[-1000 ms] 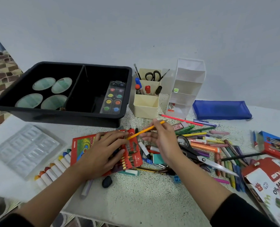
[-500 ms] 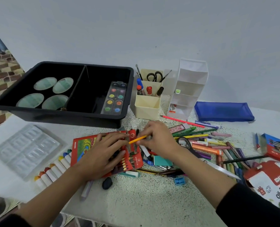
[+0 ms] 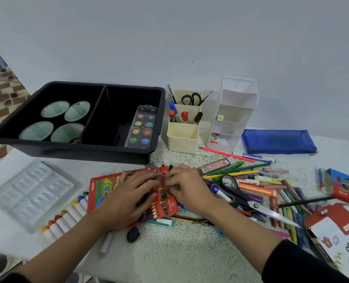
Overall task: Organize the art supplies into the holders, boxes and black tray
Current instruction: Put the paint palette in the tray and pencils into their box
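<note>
Just nearer than the black tray, we are pinning the pencil box down with our left hand, fingers flat and released, while our right hand is curling at its flap, grip impossible to tell.

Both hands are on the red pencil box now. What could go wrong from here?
The scissors lie right beside the right hand; drawing the wrist back could catch the blades. The red pencil box seems to rest partly on a loose pen, so pressing with the left hand may rock it and spill pencils.
</note>
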Action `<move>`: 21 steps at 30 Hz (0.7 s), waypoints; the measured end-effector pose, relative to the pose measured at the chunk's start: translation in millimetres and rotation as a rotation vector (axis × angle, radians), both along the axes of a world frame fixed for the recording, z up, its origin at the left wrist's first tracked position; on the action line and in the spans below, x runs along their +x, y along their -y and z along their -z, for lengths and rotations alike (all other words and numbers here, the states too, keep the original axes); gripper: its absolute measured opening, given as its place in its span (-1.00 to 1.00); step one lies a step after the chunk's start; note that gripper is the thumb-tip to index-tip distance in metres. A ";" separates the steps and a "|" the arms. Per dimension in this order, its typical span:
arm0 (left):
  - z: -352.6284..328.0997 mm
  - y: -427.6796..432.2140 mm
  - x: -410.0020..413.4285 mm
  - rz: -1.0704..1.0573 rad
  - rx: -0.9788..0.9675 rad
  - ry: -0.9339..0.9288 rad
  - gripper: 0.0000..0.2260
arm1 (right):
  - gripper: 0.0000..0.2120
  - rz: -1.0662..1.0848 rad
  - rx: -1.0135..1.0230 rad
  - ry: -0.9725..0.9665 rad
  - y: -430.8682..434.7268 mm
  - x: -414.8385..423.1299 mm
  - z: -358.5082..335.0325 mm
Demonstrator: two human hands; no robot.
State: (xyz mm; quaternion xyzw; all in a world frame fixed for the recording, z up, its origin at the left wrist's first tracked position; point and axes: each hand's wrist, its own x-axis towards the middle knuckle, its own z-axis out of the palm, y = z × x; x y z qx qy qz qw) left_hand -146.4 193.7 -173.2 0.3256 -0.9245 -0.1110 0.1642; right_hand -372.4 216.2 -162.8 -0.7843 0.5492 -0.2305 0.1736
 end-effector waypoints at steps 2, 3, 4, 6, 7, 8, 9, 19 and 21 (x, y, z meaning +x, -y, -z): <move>0.3 0.2 -0.1 -0.002 0.003 -0.004 -0.72 | -0.87 0.010 0.032 0.058 0.9 2.2 -3.0; 0.4 0.4 -0.2 -0.002 0.003 -0.003 -0.71 | -0.87 0.038 0.035 0.091 0.8 -1.6 -7.5; 0.5 0.4 -0.1 -0.002 0.004 -0.001 -0.71 | -0.88 0.081 0.020 0.110 0.2 -8.7 -13.4; 0.8 0.2 0.1 -0.004 0.010 0.000 -0.71 | -0.90 0.193 -0.049 0.066 -1.8 -30.1 -27.2; 0.6 0.1 0.2 -0.004 0.011 -0.002 -0.71 | -0.90 0.245 -0.064 -0.007 -2.5 -43.5 -33.8; 0.3 -0.1 0.3 -0.002 0.011 -0.003 -0.71 | -0.90 0.283 -0.043 -0.114 -3.4 -57.0 -40.1; 0.2 -0.5 0.5 0.000 0.013 -0.003 -0.72 | -0.90 0.307 0.015 -0.234 -4.9 -68.5 -45.1; 1.5 0.9 0.1 0.002 0.023 0.007 -0.71 | -0.89 0.266 0.138 -0.467 -9.5 -89.5 -39.7; 1.3 1.1 0.0 0.006 0.017 -0.004 -0.71 | -0.87 0.237 0.119 -0.441 -9.8 -91.7 -37.2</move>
